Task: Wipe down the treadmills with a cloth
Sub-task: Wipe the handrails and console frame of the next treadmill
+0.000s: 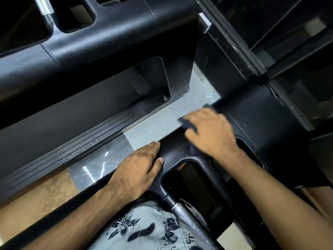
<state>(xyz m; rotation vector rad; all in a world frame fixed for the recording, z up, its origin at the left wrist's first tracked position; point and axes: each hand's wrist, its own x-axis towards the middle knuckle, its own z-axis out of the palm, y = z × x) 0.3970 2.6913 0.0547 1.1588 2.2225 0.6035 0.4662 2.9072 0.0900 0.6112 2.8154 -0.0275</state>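
Note:
A black treadmill console [255, 123] fills the right and lower middle, with wet droplets on its surface. My right hand [210, 132] presses a dark cloth [185, 122] flat on the console's left edge; most of the cloth is hidden under the palm and blurred. My left hand [138, 168] rests flat on the console's black handrail arm [173, 152], fingers together, holding nothing. A second black treadmill [111, 56] stands to the left across a gap.
Between the two machines runs a strip of grey and brown floor tile [158, 123]. A ribbed black side rail [81, 143] of the left treadmill borders it. A silver handle bar [191, 222] rises near my floral shorts [144, 226]. Dark frames [252, 51] stand at upper right.

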